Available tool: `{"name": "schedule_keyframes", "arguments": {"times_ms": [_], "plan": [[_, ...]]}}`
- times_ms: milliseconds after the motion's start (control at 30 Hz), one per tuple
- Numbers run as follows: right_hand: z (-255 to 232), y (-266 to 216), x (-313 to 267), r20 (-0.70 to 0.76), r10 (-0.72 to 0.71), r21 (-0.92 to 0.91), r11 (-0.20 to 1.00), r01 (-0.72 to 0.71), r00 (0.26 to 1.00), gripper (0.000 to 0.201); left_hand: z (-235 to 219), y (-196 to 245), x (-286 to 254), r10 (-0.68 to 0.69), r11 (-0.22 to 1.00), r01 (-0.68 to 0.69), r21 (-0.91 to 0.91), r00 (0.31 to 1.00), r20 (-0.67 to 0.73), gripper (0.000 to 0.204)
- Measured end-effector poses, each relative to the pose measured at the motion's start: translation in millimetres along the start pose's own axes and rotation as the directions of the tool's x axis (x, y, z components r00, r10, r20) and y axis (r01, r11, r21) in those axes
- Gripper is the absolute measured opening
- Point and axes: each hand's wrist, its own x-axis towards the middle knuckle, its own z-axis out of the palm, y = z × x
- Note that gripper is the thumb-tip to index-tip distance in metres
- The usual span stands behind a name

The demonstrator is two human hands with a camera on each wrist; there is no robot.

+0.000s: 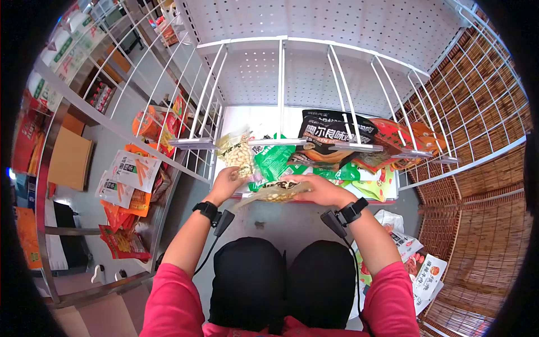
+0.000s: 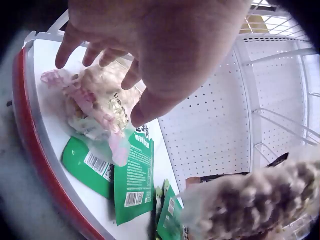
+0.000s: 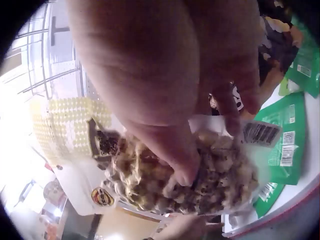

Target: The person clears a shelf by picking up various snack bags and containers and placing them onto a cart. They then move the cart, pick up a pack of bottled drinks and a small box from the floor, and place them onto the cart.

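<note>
My right hand [image 1: 320,191] grips a see-through bag of nuts [image 3: 220,175], the thumb pressing on its front and the fingers behind it. The bag has a yellow-patterned top and hangs over the front edge of the white shelf. My left hand [image 1: 225,184] has its fingers loosely spread at a second clear bag of nuts [image 1: 240,156], which lies on the shelf's left side. In the left wrist view the fingertips are right over this bag [image 2: 107,100]. Green packets [image 1: 275,160] lie on the shelf between and beyond the hands.
Black snack packets [image 1: 331,135] and red packets [image 1: 393,140] stand at the shelf's right under white wire prongs [image 1: 282,84]. A wire grid borders each side. More packets [image 1: 135,171] lie at the left, and others [image 1: 418,264] at the lower right by a wicker panel [image 1: 477,219].
</note>
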Motion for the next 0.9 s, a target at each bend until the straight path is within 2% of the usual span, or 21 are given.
{"name": "schedule_keyframes", "arguments": {"times_ms": [33, 100, 133, 167, 233, 300, 367, 400, 433, 500, 533, 567, 633, 700, 733, 767, 800, 833, 867, 900], "plan": [[4.4, 12.8, -2.7, -0.001, 0.001, 0.001, 1.0, -0.001, 1.0, 0.046, 0.1, 0.9, -4.2, 0.0, 1.0, 0.0, 0.0, 1.0, 0.001, 0.049], [11.0, 34.0, -6.1, 0.054, 0.197, 0.118, 0.972, -0.203, 0.979, 0.039, -0.7, 4.4, -10.9, -0.046, 0.974, 0.071, -0.214, 0.992, 0.12, 0.043], [13.4, 41.7, -6.0, 0.043, 0.186, 0.133, 0.973, -0.19, 0.982, 0.036, -1.1, 18.7, -16.8, -0.043, 0.973, 0.092, -0.21, 0.973, 0.225, 0.038], [14.2, 49.3, -8.1, 0.043, 0.185, 0.133, 0.973, -0.189, 0.982, 0.036, 0.5, 14.5, -17.8, -0.043, 0.973, 0.092, -0.21, 0.973, 0.225, 0.038], [11.0, 39.2, -10.3, 0.062, 0.247, 0.224, 0.941, -0.255, 0.967, 0.035, 7.8, -0.3, -19.2, -0.025, 0.928, 0.19, -0.322, 0.891, 0.453, 0.049], [15.0, 51.4, -4.7, 0.086, 0.257, 0.282, 0.92, -0.271, 0.963, 0.035, 11.7, 1.1, -17.2, 0.028, 0.901, 0.188, -0.39, 0.873, 0.487, 0.052], [19.1, 60.9, -2.4, 0.107, 0.267, 0.34, 0.895, -0.288, 0.958, 0.036, 11.8, 17.5, -18.5, 0.01, 0.695, 0.367, -0.618, 0.855, 0.519, 0.054], [19.7, 54.0, -0.5, 0.108, 0.245, 0.472, 0.84, -0.266, 0.964, 0.036, 14.9, 11.0, -13.6, 0.08, 0.602, 0.42, -0.679, 0.815, 0.574, 0.049], [18.4, 42.0, 1.1, 0.104, 0.221, 0.594, 0.768, -0.239, 0.97, 0.036, 19.0, 3.9, -10.4, 0.083, 0.606, 0.422, -0.674, 0.81, 0.581, 0.049], [14.0, 28.1, 1.1, 0.083, 0.227, 0.605, 0.762, -0.229, 0.971, 0.035, 27.4, -5.5, -7.7, 0.003, 0.865, 0.301, -0.403, 0.798, 0.602, 0.041], [13.7, 27.7, 1.3, 0.084, 0.245, 0.596, 0.765, -0.246, 0.966, 0.035, 25.7, 38.2, -21.6, 0.044, 0.874, 0.241, -0.422, 0.825, 0.564, 0.037], [14.1, 26.7, 1.2, 0.084, 0.264, 0.586, 0.767, -0.262, 0.961, 0.035, 27.8, 40.3, -19.1, 0.046, 0.876, 0.241, -0.417, 0.819, 0.572, 0.037], [14.8, 21.5, -4.4, 0.036, 0.276, 0.615, 0.752, -0.239, 0.96, 0.033, 30.9, 42.9, -14.7, 0.005, 0.885, 0.263, -0.384, 0.82, 0.573, 0.036], [17.0, 41.4, -10.5, -0.062, 0.2, 0.532, 0.836, -0.138, 0.978, 0.032, 30.2, 33.1, -6.9, -0.026, 0.894, 0.277, -0.351, 0.815, 0.579, 0.037], [15.3, 46.4, -18.8, -0.174, 0.27, 0.509, 0.848, -0.148, 0.947, 0.032, 28.1, 26.5, -3.8, -0.06, 0.9, 0.294, -0.32, 0.814, 0.577, 0.038], [8.7, 51.7, -29.8, -0.178, 0.272, 0.509, 0.848, -0.148, 0.946, 0.032, 26.9, 21.1, -1.8, -0.095, 0.905, 0.31, -0.291, 0.814, 0.573, 0.038], [-0.3, 51.8, -41.3, -0.251, 0.332, 0.45, 0.872, -0.194, 0.909, 0.034, 24.9, 22.7, -5.1, -0.09, 0.866, 0.333, -0.372, 0.837, 0.539, 0.038], [-7.8, 51.3, -50.6, -0.326, 0.381, 0.391, 0.888, -0.243, 0.865, 0.037, 21.9, 23.9, -5.2, -0.088, 0.867, 0.331, -0.372, 0.837, 0.54, 0.038], [-13.3, 51.1, -58.7, -0.329, 0.381, 0.391, 0.888, -0.243, 0.864, 0.037, 18.7, 24.5, -4.7, -0.08, 0.825, 0.343, -0.448, 0.857, 0.509, 0.034], [-17.9, 50.4, -66.0, -0.528, 0.401, 0.328, 0.909, -0.255, 0.749, 0.043, 15.4, 24.7, -4.1, -0.076, 0.777, 0.351, -0.522, 0.876, 0.477, 0.031]]}}
